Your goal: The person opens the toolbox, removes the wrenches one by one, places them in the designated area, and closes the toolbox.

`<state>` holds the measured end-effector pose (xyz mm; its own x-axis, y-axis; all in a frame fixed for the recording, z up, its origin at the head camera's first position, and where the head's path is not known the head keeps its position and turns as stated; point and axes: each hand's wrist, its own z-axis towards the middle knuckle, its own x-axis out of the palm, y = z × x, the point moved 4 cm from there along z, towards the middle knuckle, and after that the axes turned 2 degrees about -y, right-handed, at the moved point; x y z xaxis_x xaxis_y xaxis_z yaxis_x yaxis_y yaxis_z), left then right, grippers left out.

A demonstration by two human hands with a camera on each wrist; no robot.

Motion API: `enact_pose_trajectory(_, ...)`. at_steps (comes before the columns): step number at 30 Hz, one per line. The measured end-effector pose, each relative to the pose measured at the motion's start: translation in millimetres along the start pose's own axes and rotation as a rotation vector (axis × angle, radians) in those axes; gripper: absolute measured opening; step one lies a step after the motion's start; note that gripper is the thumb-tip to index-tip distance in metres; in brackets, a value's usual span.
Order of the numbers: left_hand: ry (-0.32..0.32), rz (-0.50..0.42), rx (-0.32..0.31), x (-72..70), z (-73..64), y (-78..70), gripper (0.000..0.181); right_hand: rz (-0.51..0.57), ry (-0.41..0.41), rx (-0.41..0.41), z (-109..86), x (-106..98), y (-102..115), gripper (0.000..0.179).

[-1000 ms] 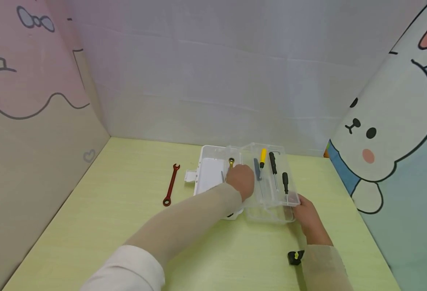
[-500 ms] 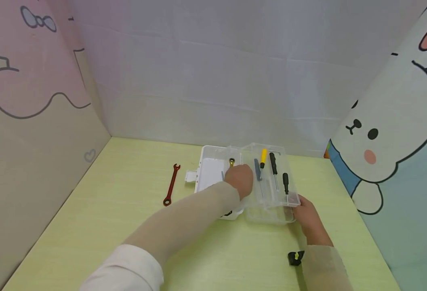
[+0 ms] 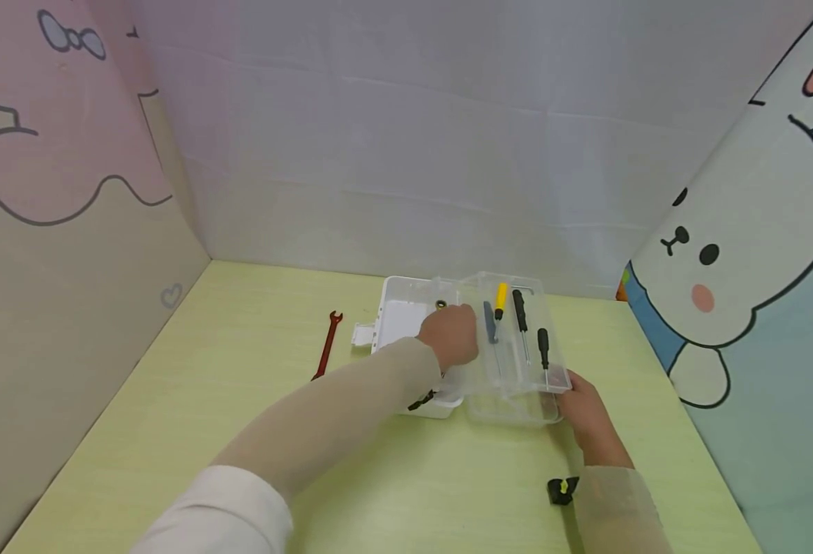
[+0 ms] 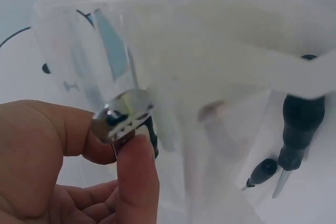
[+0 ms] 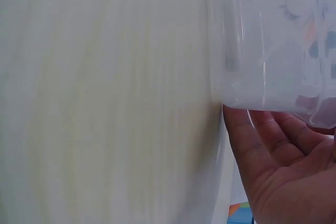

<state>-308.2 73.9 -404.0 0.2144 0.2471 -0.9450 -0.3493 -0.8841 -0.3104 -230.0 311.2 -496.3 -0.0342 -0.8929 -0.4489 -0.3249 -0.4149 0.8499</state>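
Note:
In the head view my left hand (image 3: pixel 450 336) is over the white toolbox (image 3: pixel 398 308). Its thumb and forefinger pinch a shiny metal tool (image 4: pixel 123 116) with a rounded head, seen in the left wrist view; its exact kind I cannot tell. The gold ring end of a wrench (image 3: pixel 441 305) shows just beyond this hand. My right hand (image 3: pixel 584 412) holds the near right corner of a clear plastic tray (image 3: pixel 517 377), fingers under it in the right wrist view. On the tray lie a yellow screwdriver (image 3: pixel 501 298), two black screwdrivers (image 3: pixel 520 308) and a grey flat-bladed tool (image 3: pixel 489 323).
Left of the toolbox, a red combination wrench (image 3: pixel 328 345) lies on the table. A small black object with a yellow-green mark (image 3: pixel 560 491) sits beside the right sleeve. Below the tray is the clear lid (image 3: pixel 510 412). A white sheet (image 3: pixel 378 154) hangs behind.
My left hand has shifted slightly left and away from me, now hiding more of the gold wrench and part of the red one. The right hand stays in place.

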Motion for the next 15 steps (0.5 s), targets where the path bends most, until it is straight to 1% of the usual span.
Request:
enact_pose_trajectory(2, 0.005, -0.049, 0.009, -5.6, -1.9, 4.2, 0.004, 0.001, -0.001, 0.005, 0.8, 0.1, -0.6, 0.054)
enact_pose_trajectory(5, 0.028, -0.148, 0.014, -16.2, -6.8, 11.0, 0.006, -0.006, -0.005, 0.013, 1.4, 0.3, -1.3, 0.054)
enact_pose_trajectory(7, 0.045, -0.188, 0.019, -23.6, -10.2, 16.3, 0.01, -0.01, -0.008, 0.017, 1.5, 0.6, -1.6, 0.053)
enact_pose_trajectory(8, 0.064, -0.215, 0.016, -26.6, -11.6, 19.4, 0.012, -0.011, -0.009, 0.018, 1.6, 0.8, -1.7, 0.053)
enact_pose_trajectory(11, 0.112, -0.281, -0.003, -33.3, -14.8, 30.4, 0.024, -0.015, -0.012, 0.013, 1.7, 1.2, -1.1, 0.053)
enact_pose_trajectory(12, 0.122, -0.299, -0.009, -34.8, -15.2, 34.4, 0.029, -0.015, -0.013, 0.012, 1.8, 1.2, -0.8, 0.053)
enact_pose_trajectory(15, 0.144, -0.393, -0.047, -37.4, -15.8, 47.0, 0.041, -0.017, -0.015, 0.007, 1.4, 1.0, 0.0, 0.054)
